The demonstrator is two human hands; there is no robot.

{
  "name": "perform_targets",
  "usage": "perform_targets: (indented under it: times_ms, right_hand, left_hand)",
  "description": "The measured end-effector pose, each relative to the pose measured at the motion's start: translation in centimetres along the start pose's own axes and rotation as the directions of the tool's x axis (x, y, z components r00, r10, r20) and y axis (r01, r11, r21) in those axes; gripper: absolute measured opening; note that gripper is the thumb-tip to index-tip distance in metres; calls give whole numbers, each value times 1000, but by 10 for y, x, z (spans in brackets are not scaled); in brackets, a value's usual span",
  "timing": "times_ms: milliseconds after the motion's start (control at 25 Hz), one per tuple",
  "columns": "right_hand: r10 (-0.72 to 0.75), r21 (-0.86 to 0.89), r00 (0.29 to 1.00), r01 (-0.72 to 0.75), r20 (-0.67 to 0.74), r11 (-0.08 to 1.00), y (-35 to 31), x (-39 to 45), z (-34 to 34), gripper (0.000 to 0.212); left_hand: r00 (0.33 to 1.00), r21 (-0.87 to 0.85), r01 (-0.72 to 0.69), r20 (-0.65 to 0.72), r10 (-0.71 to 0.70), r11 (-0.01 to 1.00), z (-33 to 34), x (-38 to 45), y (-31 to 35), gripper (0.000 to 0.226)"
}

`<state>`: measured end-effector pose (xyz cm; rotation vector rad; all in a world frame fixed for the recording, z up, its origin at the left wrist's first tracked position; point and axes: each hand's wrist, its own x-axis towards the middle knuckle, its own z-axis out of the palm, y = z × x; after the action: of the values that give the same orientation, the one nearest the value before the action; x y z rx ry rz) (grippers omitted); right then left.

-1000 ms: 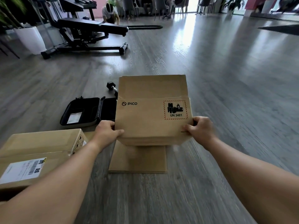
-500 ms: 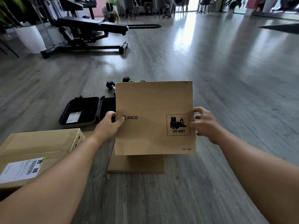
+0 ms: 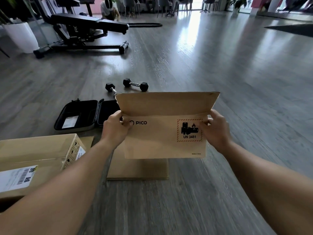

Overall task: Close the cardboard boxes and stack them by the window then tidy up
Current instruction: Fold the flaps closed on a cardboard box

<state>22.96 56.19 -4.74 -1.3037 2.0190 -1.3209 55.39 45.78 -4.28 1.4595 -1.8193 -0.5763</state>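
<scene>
The left hand (image 3: 116, 128) has its grip clamped on the left edge of a flattened cardboard box (image 3: 165, 136), thumb on the printed face beside the PICO mark, just below the fold. The right hand (image 3: 216, 131) pinches the box's right edge at the same height, thumb on the face next to the red-bordered UN 3481 label (image 3: 189, 130). The box is held upright in the air above the floor, printed panel toward the camera, and its top flap (image 3: 166, 103) leans away from the fold line. Directly beneath it a flat piece of cardboard (image 3: 138, 168) lies on the grey wood floor (image 3: 220, 73). At the left edge of the view, a closed cardboard box with a white shipping label (image 3: 33, 160) sits on the floor beside the left forearm. Beyond that, an open black zip case (image 3: 79, 116) lies flat, its right half partly hidden behind the held box. Farther back, two black dumbbells (image 3: 135, 84) rest on the floor near each other. A black weight bench (image 3: 84, 31) stands at the far left, next to a white planter (image 3: 20, 36), and a person (image 3: 109, 8) crouches behind it.
</scene>
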Motion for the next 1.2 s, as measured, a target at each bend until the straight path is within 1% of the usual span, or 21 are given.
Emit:
perform_targets:
  times_ms: [80, 160, 200, 240, 280, 400, 440, 480, 560, 640, 720, 800, 880, 920, 960, 1000, 1040, 1080, 1120, 1160, 1200]
  right_hand:
    - [-8, 20, 1000, 7, 9, 1000, 13, -5, -7, 39]
    - [35, -64, 997, -31, 71, 997, 29, -10, -9, 38]
    - [69, -140, 991, -53, 115, 989, 37, -13, -9, 35]
    - [100, -208, 983, -66, 156, 976, 44, -14, -9, 33]
    - [120, -236, 973, -72, 198, 969, 50, -14, -10, 33]
    - [143, -204, 930, -76, 339, 976, 56, -14, -16, 43]
    - [168, -201, 910, -97, 378, 975, 58, -14, -19, 45]
    - [216, -195, 888, -146, 407, 970, 61, -14, -21, 45]
    - [354, -199, 823, -295, 445, 935, 66, -14, -27, 30]
    - [450, -211, 773, -398, 447, 893, 66, -15, -34, 24]
    - [478, -144, 755, -467, 449, 872, 64, -13, -41, 24]
    - [515, -49, 720, -560, 465, 827, 66, -10, -44, 31]
    - [521, -28, 688, -591, 505, 806, 69, -9, -48, 37]
    - [513, -52, 679, -576, 525, 816, 71, -8, -51, 36]
    - [504, -92, 675, -548, 538, 831, 73, -8, -52, 36]
    - [496, -142, 679, -507, 542, 850, 75, -8, -53, 37]
    - [479, -194, 698, -450, 532, 872, 76, -9, -51, 40]
    - [447, -252, 738, -370, 505, 894, 76, -10, -48, 43]
    - [393, -323, 792, -261, 468, 910, 74, -11, -44, 44]
    - [318, -406, 841, -131, 437, 905, 72, -13, -37, 44]
    - [239, -484, 870, 0, 432, 875, 67, -15, -30, 43]
  left_hand:
    - [999, -27, -8, 54, 10, 1000, 10, -5, -4, 12]
    - [986, -19, 54, 158, -50, 998, 22, -13, -11, 17]
    - [975, 19, 59, 211, -62, 998, 26, -17, -15, 22]
    - [964, 84, 35, 260, -56, 996, 29, -20, -18, 26]
    - [952, 150, -1, 301, -45, 989, 30, -22, -21, 27]
    - [916, 276, -62, 396, -55, 959, 26, -27, -34, 26]
    - [899, 303, -77, 432, -65, 950, 24, -30, -39, 30]
    - [876, 326, -106, 478, -67, 939, 21, -34, -42, 37]
    - [828, 353, -182, 558, -51, 918, 15, -38, -45, 50]
    - [805, 393, -258, 593, -29, 882, 12, -37, -45, 49]
    - [802, 448, -317, 597, -16, 836, 9, -36, -44, 46]
    - [801, 479, -352, 599, -6, 804, 7, -38, -49, 50]
    - [803, 511, -392, 596, 14, 765, 7, -38, -54, 54]
    - [799, 520, -408, 601, 19, 750, 7, -38, -56, 57]
    - [789, 521, -424, 614, 20, 740, 7, -37, -58, 65]
    - [777, 521, -434, 630, 11, 735, 6, -37, -58, 72]
    - [769, 523, -430, 639, -4, 736, 5, -37, -57, 74]
    - [769, 519, -425, 639, -7, 742, 6, -38, -56, 70]
    - [772, 507, -421, 636, 3, 752, 8, -39, -55, 62]
    - [778, 493, -421, 627, 24, 761, 11, -40, -52, 49]
    - [791, 490, -418, 611, 40, 765, 15, -41, -47, 35]
